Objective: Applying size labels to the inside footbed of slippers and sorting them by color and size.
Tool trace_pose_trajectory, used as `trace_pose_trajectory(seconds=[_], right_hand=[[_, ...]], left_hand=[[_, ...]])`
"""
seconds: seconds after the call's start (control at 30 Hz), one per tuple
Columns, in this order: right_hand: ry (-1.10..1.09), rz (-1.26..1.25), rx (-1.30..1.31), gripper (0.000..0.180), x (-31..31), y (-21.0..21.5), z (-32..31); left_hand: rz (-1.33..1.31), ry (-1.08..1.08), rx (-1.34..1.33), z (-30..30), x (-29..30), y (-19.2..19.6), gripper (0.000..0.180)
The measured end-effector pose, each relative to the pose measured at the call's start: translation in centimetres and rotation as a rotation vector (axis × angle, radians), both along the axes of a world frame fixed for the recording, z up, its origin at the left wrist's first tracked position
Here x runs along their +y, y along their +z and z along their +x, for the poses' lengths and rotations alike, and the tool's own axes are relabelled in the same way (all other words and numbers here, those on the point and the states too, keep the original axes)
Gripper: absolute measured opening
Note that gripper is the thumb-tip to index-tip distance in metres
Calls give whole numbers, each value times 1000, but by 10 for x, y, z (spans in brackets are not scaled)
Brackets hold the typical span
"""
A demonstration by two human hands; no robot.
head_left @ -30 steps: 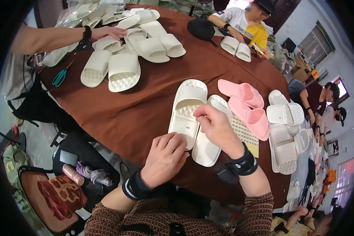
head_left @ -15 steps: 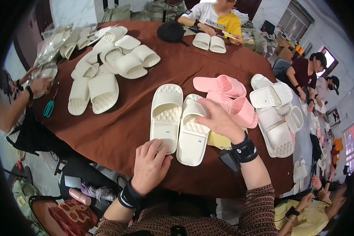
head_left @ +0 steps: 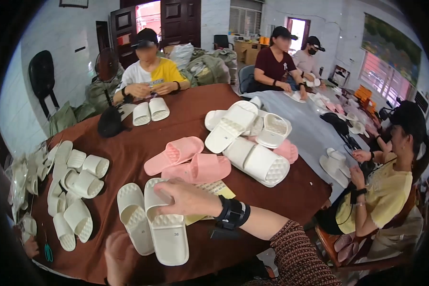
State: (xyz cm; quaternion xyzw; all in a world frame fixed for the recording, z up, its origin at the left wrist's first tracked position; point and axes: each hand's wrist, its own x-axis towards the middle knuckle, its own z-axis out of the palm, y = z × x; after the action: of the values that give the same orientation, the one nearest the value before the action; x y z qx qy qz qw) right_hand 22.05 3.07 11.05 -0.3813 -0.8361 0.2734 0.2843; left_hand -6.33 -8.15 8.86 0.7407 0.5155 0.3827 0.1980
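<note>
Two white slippers lie side by side at the near edge of the brown-covered table: a left white slipper (head_left: 134, 219) and a right white slipper (head_left: 171, 240). My right hand (head_left: 183, 198) reaches across the right one, its thumb and fingers curled around the strap. Beside the left slipper's heel is my left hand (head_left: 119, 257), smeared by motion, so its fingers do not read clearly. Behind the pair lie two pink slippers (head_left: 200, 169). A yellow sheet of small labels (head_left: 219, 189) sits partly under my right wrist.
White slippers are piled at the right (head_left: 255, 157) and at the left (head_left: 83, 183). Teal scissors (head_left: 48, 252) lie at the left edge. A black cap (head_left: 110, 121) rests near a co-worker (head_left: 150, 78) across the table. Another co-worker in yellow (head_left: 376, 190) sits at the right.
The view has swung up and to the right, showing more of the room. My left hand has come off the left slipper's heel; my right hand remains at the right slipper's strap.
</note>
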Motion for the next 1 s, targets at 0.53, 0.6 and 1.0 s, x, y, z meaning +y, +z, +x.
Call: trace_pose_trajectory(seconds=[0.53,0.6,1.0], right_hand=[[-117,-9,216,68,-14,-42,38],[-171,99,175,70,-18,-47,37],[-125,-275,432,81,1,-65,47]], left_hand=[[-195,-81,152,-26,138,-9,49],[-204,-99,196,-24,139,-4,50],[-230,-150,305,-15,145,20,57]])
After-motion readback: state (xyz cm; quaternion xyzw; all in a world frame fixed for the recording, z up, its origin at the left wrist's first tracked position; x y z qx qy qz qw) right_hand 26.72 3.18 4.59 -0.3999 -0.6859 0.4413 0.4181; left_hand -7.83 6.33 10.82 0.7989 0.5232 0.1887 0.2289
